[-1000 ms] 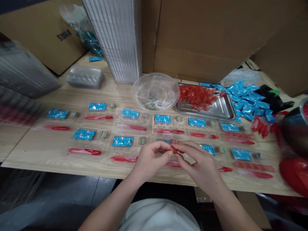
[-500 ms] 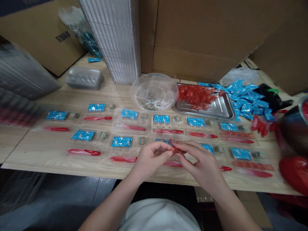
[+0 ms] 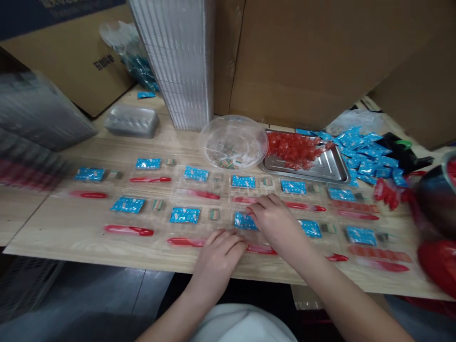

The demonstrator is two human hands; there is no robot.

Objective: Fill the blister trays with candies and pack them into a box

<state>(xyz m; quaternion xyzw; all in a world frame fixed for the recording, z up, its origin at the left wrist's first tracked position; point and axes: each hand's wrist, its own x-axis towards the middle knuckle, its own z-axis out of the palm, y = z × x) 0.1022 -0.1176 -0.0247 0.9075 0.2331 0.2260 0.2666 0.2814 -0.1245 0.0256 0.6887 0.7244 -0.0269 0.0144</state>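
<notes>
Left hand (image 3: 223, 251): nearest, palm down, fingers curled over the near side of a clear tray (image 3: 252, 238); probably steadying it. Whether it grasps anything cannot be told.

Right hand (image 3: 272, 216): fingertips bent down at that tray's far side, over a blue packet (image 3: 242, 220). A trace of red shows there; pinched or let go, cannot tell.

Red stick (image 3: 261, 249): in the same tray, just right of the left hand.

Other trays: two rows, spread to either side of the hands and beyond, likely so each compartment stays reachable. The rightmost near one holds a red strip (image 3: 379, 253).

Bowl (image 3: 261, 142) of small blocks, pan (image 3: 333, 166) of red pieces, heap of blue packets (image 3: 366, 156): beyond the grip, centre to right, presumably as supply.

Tray stack (image 3: 181, 61), carton (image 3: 295, 61): farthest, behind.

Change: half a second ago the hands met over this tray, a red piece between their fingertips; now they are apart, the left nearer the body.
</notes>
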